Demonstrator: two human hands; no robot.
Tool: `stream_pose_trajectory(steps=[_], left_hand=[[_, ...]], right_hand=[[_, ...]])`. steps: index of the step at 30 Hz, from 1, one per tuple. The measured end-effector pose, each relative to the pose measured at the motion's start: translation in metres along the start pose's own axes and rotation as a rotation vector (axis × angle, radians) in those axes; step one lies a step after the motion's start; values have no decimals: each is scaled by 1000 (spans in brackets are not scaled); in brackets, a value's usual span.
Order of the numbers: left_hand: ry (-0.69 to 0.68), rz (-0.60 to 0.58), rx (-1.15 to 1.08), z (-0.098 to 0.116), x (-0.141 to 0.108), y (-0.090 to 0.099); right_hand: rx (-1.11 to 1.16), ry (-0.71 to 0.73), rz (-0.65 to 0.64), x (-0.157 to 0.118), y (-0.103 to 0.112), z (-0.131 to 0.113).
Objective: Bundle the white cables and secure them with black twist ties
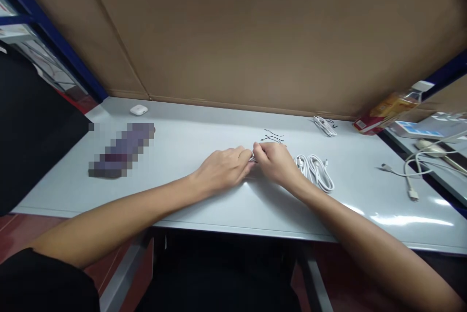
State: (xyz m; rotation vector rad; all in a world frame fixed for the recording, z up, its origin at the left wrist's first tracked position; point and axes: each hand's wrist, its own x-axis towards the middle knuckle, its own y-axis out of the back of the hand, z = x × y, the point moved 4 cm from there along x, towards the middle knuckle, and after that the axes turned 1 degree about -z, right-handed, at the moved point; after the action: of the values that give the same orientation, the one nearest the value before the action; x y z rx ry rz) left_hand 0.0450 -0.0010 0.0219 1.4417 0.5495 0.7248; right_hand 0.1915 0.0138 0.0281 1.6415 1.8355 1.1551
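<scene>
Over the middle of the table, my left hand (228, 168) and my right hand (274, 160) meet with curled fingers. Between them shows a short bit of white cable (252, 158), gripped by both; most of it is hidden by the fingers. Just behind my right hand lie several thin black twist ties (273, 136). Coiled white cables (314, 171) rest to the right of my right wrist, partly covered by the forearm.
Further back sits another coiled white cable (324, 126) with a dark tie. A drink bottle (392, 108) leans at the right rear. Loose white cables (412, 173) hang over the right end. At left are a white earbud case (138, 110) and a blurred-out purple object (122, 151). Cardboard (233, 34) walls the back.
</scene>
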Motion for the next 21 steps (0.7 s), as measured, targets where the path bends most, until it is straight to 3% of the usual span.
stream_pose_trajectory(steps=[3, 6, 9, 12, 15, 21], left_hand=[[12, -9, -69, -3, 2, -2], [90, -12, -218, -16, 5, -1], [186, 6, -412, -38, 8, -2], [210, 39, -580, -55, 11, -4], [200, 39, -660, -61, 12, -7], [275, -6, -678, -57, 11, -5]], right_hand=[[93, -7, -77, 4, 2, 4], [149, -56, -67, 15, 21, 19], [-134, -104, 50, 27, 53, 46], [-299, -202, -78, 32, 69, 74], [-343, -246, -200, 32, 67, 87], [-332, -237, -242, 31, 49, 81]])
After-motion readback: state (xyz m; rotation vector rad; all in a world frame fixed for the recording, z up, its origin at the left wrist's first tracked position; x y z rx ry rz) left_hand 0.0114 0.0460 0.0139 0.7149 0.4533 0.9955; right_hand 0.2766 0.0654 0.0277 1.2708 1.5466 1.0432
